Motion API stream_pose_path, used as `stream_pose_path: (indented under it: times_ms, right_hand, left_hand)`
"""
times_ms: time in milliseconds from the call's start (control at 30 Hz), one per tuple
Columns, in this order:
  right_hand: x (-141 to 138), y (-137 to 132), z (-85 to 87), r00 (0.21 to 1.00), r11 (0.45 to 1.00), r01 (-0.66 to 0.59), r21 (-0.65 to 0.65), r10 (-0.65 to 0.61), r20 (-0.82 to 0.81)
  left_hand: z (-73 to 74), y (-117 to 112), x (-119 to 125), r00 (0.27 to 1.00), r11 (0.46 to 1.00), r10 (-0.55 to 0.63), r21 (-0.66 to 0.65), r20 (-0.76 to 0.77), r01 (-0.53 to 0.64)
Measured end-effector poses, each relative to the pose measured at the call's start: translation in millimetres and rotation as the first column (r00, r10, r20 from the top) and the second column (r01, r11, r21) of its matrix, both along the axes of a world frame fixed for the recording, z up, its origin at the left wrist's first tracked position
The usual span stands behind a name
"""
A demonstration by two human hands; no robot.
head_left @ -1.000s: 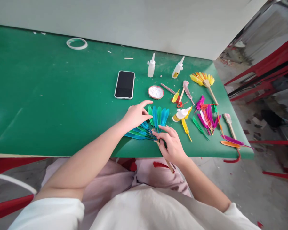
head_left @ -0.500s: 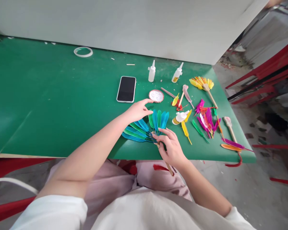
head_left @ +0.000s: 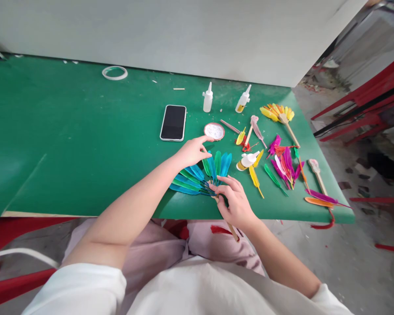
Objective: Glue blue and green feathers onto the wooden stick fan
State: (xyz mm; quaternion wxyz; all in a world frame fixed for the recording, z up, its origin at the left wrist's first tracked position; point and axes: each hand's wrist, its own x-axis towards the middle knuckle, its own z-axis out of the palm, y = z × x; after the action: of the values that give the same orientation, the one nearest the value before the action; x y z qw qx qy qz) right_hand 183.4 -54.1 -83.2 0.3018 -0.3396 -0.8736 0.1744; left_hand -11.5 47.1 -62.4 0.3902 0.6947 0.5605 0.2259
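A fan of blue and green feathers (head_left: pixel 200 175) lies on the green table (head_left: pixel 68 140) near its front edge, fixed to a wooden stick (head_left: pixel 231 228) that juts over the edge. My right hand (head_left: pixel 234 201) is closed round the stick at the fan's base, with the fingertips resting on the feather roots. My left hand (head_left: pixel 192 152) hovers over the fan's upper left feathers, index finger stretched out toward a small round lid (head_left: pixel 213 131) holding white paste, thumb touching a feather.
A black phone (head_left: pixel 173 122) lies left of the lid. Two glue bottles (head_left: pixel 207 97) stand at the back; a third (head_left: pixel 248 160) lies on its side. Loose coloured feathers (head_left: pixel 284 164), a yellow feather fan (head_left: pixel 279 113) and a tape ring (head_left: pixel 114 72) lie about.
The view has shifted slightly downward. My left hand has drawn a little nearer over the fan's feathers. My right hand keeps its hold on the stick.
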Motion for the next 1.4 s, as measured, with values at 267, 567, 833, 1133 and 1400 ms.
stream_pose_path:
  times_ms: [267, 567, 833, 1133, 1400]
  right_hand:
    - [-1, -1, 1.2, 1.000, 1.000, 0.018, -0.007, -0.018, -0.003]
    - [0, -3, 0.6, 0.999, 0.999, 0.008, 0.050, -0.010, 0.043]
    - [-3, -4, 1.2, 0.994, 0.996, 0.040, 0.078, -0.047, 0.094]
    - [-4, -4, -0.7, 0.992, 0.997, 0.064, 0.054, -0.069, 0.106]
    - [-4, -5, 1.0, 0.996, 0.996, 0.049, 0.079, -0.055, 0.072]
  left_hand:
    - [-1.6, -6, -1, 1.000, 0.999, 0.023, 0.049, -0.010, -0.022]
    - [-0.4, -8, -1, 0.999, 0.998, 0.035, 0.049, -0.007, -0.034]
    - [1.1, -9, 0, 0.999, 0.998, 0.040, 0.056, -0.012, -0.040]
    - [5.8, -8, -9, 0.997, 0.994, 0.073, -0.088, 0.040, -0.069]
    - [9.8, -9, -20, 0.989, 0.981, -0.030, -0.187, 0.144, 0.057]
